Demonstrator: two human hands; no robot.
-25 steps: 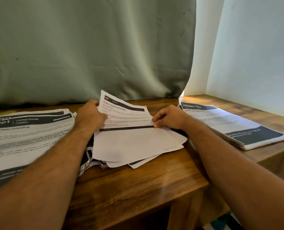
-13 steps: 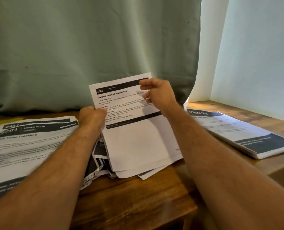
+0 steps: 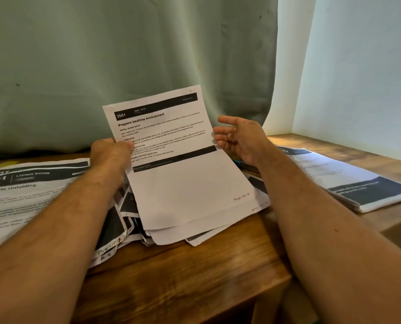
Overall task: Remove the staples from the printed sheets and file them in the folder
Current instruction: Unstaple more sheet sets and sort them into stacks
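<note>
Left hand (image 3: 111, 155) grips the sheet (image 3: 171, 160), hiding its edge; right hand (image 3: 239, 139) open.

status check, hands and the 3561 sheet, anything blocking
Left hand grips the 3561 sheet at its left edge. Right hand open beside it, not touching. Sheet tilted up over loose pile; nothing blocking.

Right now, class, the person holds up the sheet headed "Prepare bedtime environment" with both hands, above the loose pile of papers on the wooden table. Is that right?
Not quite. Only the left hand holds the sheet, gripping its left edge. The right hand is open beside the right edge, fingers relaxed, holding nothing. The sheet does stand above the loose pile of papers on the wooden table, as the head view shows.
</note>
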